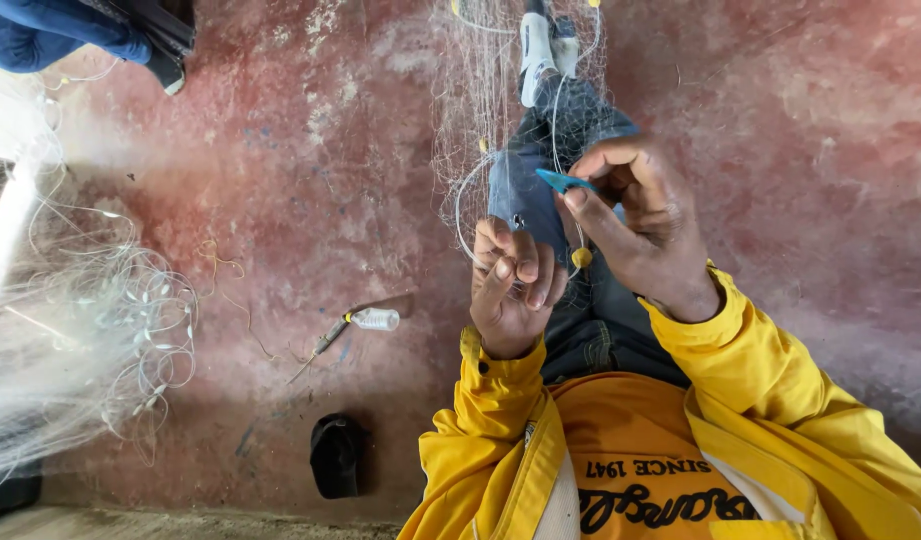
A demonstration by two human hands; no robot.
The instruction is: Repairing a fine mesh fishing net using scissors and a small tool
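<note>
- Pinching the blue netting needle between thumb and forefinger, your right hand is curled tight around it, raised just above the left.
- Your left hand is closed narrow, fingertips bunched on a strand of the fine white fishing net.
- The net hangs taut over your outstretched leg in jeans, running up to your foot.
- A small yellow float dangles on the line between your two hands.
- Off to the left, a small bottle lies on the red floor, a dark cap near it.
- A loose net heap sits at the far left.
</note>
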